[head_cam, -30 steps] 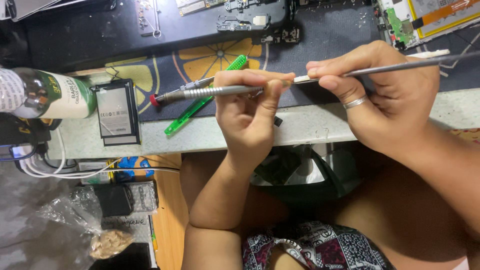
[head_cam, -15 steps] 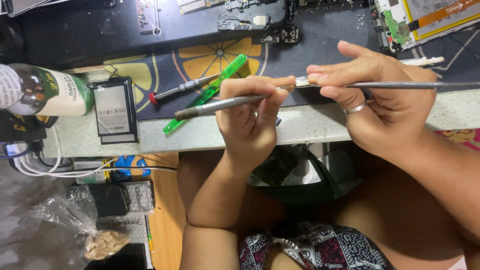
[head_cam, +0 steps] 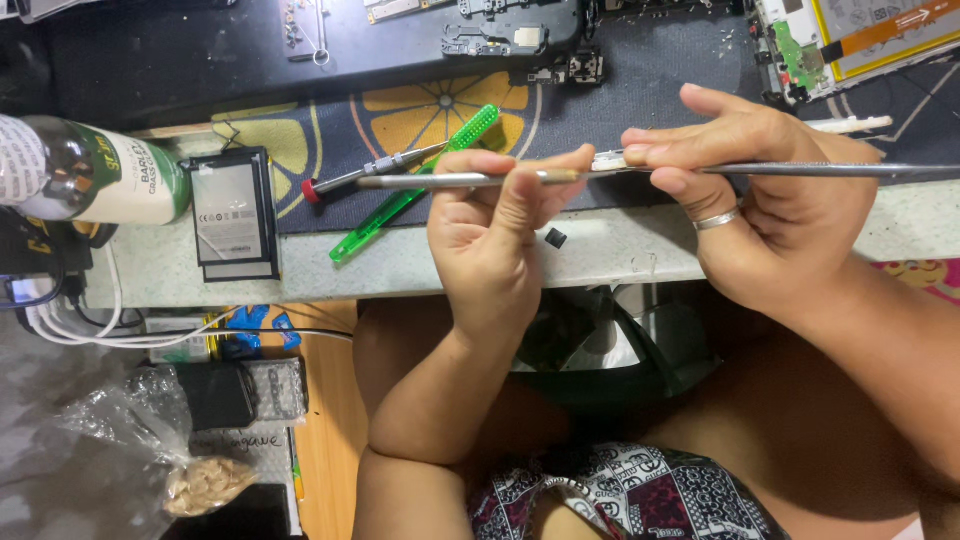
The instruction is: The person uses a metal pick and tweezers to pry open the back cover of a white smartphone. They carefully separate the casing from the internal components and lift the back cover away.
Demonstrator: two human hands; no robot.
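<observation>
Pinching slim steel tweezers point(head_cam: 450, 181), left hand point(head_cam: 495, 240)

Place: a small phone repair workbench.
Far side: an opened phone point(head_cam: 500, 30) and circuit boards point(head_cam: 800, 45) on a dark work mat point(head_cam: 650, 90).
Left: a loose phone battery point(head_cam: 232, 213), a screwdriver point(head_cam: 370, 172).
Under desk point(head_cam: 600, 260): chargers and cables point(head_cam: 110, 320).

Two hands point(head_cam: 490, 240) (both busy), one toothbrush point(head_cam: 415, 185), one battery point(head_cam: 235, 213), one bottle point(head_cam: 95, 170).

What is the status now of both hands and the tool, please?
Left hand pinching grey metal tool. Right hand pinching the tool's other length and a small white part. Screwdriver and green toothbrush lying beneath.
</observation>
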